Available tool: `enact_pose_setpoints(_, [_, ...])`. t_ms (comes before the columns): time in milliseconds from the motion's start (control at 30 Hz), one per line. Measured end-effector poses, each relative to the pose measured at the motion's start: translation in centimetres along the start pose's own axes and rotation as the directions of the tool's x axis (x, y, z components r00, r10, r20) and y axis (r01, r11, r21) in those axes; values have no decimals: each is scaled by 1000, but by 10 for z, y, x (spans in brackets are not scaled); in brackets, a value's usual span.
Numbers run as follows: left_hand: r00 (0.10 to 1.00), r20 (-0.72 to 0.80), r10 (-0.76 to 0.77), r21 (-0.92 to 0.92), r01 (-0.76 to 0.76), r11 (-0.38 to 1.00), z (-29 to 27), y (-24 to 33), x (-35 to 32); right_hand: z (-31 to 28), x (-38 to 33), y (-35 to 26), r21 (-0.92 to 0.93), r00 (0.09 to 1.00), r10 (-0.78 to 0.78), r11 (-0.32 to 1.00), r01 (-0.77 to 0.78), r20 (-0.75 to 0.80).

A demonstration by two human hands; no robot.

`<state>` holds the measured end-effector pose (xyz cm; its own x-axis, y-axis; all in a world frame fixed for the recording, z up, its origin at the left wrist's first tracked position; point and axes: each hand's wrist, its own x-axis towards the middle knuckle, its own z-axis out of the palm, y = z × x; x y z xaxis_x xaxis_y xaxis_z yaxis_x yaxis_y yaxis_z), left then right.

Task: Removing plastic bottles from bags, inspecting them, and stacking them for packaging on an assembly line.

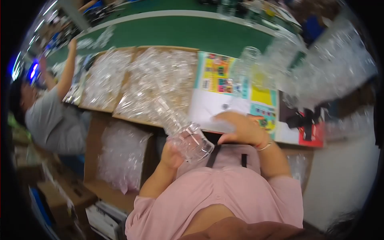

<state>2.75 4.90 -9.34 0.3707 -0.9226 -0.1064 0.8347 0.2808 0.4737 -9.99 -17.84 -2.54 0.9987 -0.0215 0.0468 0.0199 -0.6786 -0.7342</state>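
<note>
My left hand [173, 154] is wrapped round the side of a clear plastic container [195, 141], which it holds in front of my body. More clear plastic [167, 114] reaches up from it toward the tray; whether the two are joined I cannot tell. To the right, over the edge of the table, my right hand [242, 127] has its thumb and fingers apart. A pale, see-through blur lies between them, too smeared to make out. Beneath that hand is a colourful printed sheet [208, 106] with a white area.
Shallow cardboard trays [195, 51] full of clear plastic pieces stand ahead. An open carton [93, 140] with a bag of clear plastic is at lower left. Clear plastic bags [328, 68] are heaped at right. A person [56, 120] in grey works at left beside the green table [160, 30].
</note>
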Motion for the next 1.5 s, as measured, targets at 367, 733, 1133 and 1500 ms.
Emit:
enact_pose_setpoints(367, [986,27,166,279,-167,946,20,-7,-24,-33,-11,132,-532,998,-16,847,-19,-61])
enact_pose_setpoints(733, [974,48,220,385,-221,896,23,1,-31,-49,2,165,-557,994,100,829,-55,51])
enact_pose_setpoints(1133, [975,11,224,547,-193,815,45,6,-33,-31,-64,88,500,909,188,866,26,-372])
enact_pose_setpoints(1500, [941,258,221,545,-330,771,91,0,-7,7,-62,-14,812,920,22,479,334,-391])
